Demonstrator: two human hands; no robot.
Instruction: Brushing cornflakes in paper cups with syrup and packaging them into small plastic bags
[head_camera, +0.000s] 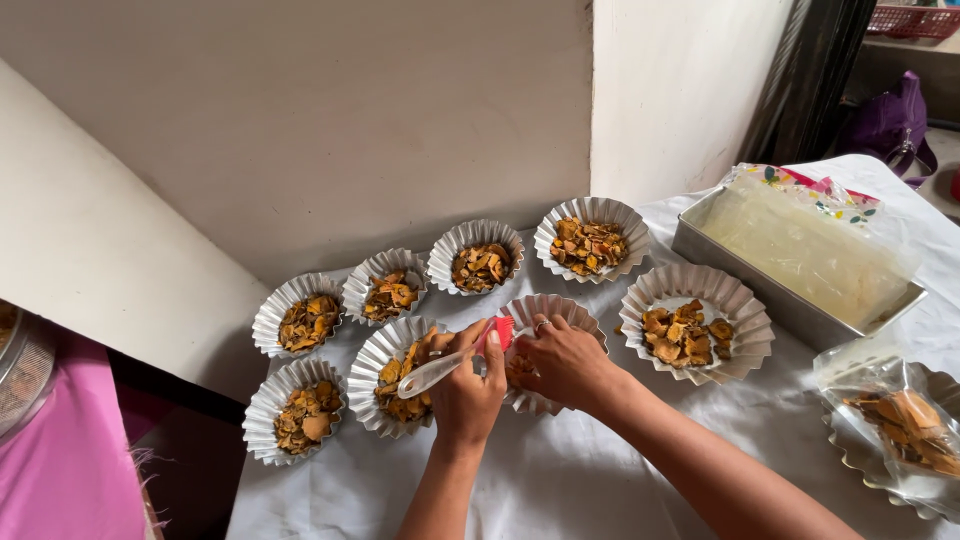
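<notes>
The left hand (467, 385) is closed around a pastry brush (455, 362), its clear handle pointing toward the left edge of the tabletop (560, 470) and its red bristle head held up against the right hand. The right hand (562, 360) is closed on the near rim of a fluted paper cup (550, 312), fingers curled over the edge; a ring shows on one finger. The brush head sits at that cup's rim, between the two hands. What the cup holds is mostly hidden by the hands.

Just left of the hands stands a cup of orange-brown chips (400, 375), touching the held cup. Further left, two more filled cups (298, 408) (300, 320) sit at the tabletop's left edge. Toward the far edge, against the wall (300, 130), three filled cups form an arc (388, 290) (478, 258) (592, 238). Right of the hands is a larger filled cup (700, 325).

Beyond it, toward the far right corner, a rectangular metal tray (790, 300) is lined with clear film, with a flowered wrapper (815, 192) behind it. At the right edge a fluted cup wrapped in clear plastic (900, 425) holds similar chips.

The white cloth is bare along the near edge, between and beside the forearms. The cups crowd the left and far edges closely, most nearly touching.
</notes>
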